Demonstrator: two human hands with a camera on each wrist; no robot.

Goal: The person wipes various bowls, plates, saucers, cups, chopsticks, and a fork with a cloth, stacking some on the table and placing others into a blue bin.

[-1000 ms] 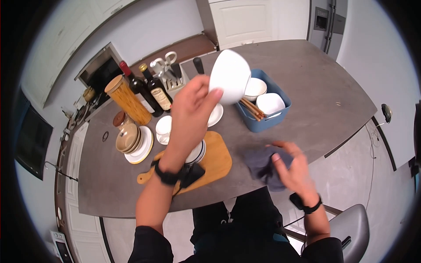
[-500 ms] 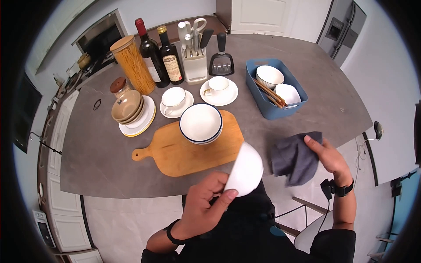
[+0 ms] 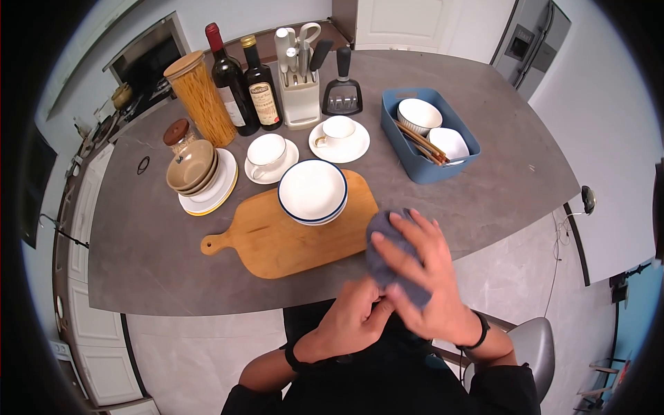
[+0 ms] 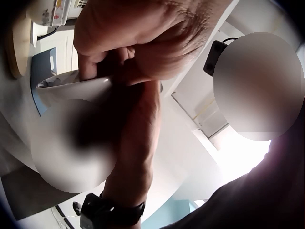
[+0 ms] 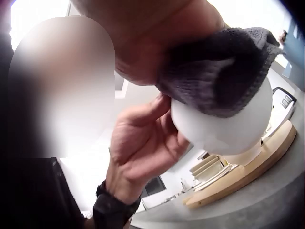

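Left hand (image 3: 349, 321): fingers curled up around a white bowl (image 5: 224, 121), thumb on one side and fingertips on the other, seen best from the right wrist. From the head view the bowl is hidden behind both hands; it sits in front of the torso, off the near edge of the counter (image 3: 152, 256).

Right hand (image 3: 422, 277): fingers spread and bent over a grey cloth (image 3: 387, 259), pressing it onto the bowl's outer wall. The cloth lies between the right palm and the bowl; the left fingertips (image 5: 159, 107) touch the bowl just beside the cloth's edge.

Handling, as judged: the bowl looks like glazed ceramic, so stiff, smooth, likely slippery where bare, and breakable if dropped from here, since no surface lies under it. Weight probably modest; one hand carries it. Best hold is across the rim and wall, thumb opposing fingers, as the left hand has it. The cloth is soft and limp, conforms to the curve and adds grip on the right side.

Beyond the fingers, on the counter: board (image 3: 290, 238) with a blue-rimmed bowl stack (image 3: 312, 190), two cups on saucers, and a blue bin (image 3: 429, 173) to the right holding more bowls.
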